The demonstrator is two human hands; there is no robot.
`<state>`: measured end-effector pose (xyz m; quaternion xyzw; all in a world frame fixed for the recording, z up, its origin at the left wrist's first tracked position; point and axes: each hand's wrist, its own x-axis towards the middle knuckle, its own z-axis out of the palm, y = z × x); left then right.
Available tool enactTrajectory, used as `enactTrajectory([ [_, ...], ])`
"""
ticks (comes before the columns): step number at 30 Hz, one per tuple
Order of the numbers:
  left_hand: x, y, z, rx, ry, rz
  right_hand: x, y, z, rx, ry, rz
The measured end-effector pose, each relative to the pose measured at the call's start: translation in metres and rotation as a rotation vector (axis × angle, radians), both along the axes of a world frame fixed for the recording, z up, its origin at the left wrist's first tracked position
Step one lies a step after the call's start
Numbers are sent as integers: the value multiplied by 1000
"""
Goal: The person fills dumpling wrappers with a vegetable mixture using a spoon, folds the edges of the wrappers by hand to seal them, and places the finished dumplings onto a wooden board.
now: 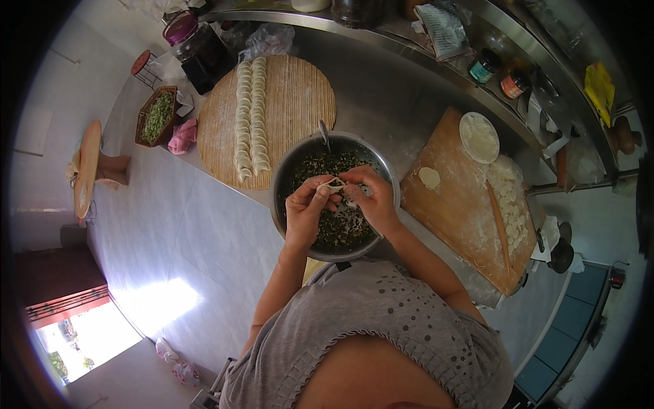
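Note:
Between my two hands is a partly folded dumpling wrapper (332,185), its edges still apart at the top. My left hand (305,209) grips its left side between thumb and fingers. The fingertips of my right hand (373,197) pinch its right end. Both hands are above a large metal bowl (278,225) of chopped green filling (342,230); a spoon (324,134) leans on its far rim. Two long rows of folded dumplings (251,115) lie on a round slatted mat (301,97) to the left.
On the right, a floured wooden board (434,214) carries one flat wrapper (429,178), a rolling pin (498,225), dough pieces (513,214) and a bowl of flour (479,138). Left of the mat are a pink cloth (182,137) and a basket of chopped greens (157,116). A metal shelf (398,38) spans the back.

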<state>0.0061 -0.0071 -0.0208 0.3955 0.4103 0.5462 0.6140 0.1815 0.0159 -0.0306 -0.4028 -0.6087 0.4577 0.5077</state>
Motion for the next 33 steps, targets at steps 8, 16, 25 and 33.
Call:
enactTrajectory([
  [8, 0, 0, 0, 8, -36, 19, -3, 2, -6, -157, 227, 122],
  [16, 1, -1, 4, -9, -31, -1, -4, 4, -7, -239, 277, 125],
  [25, 2, -1, 1, -16, -47, -5, -3, 5, -7, -160, 239, 103],
  [33, 5, 1, 4, -36, -49, 21, -8, 3, 2, -119, 220, 72],
])
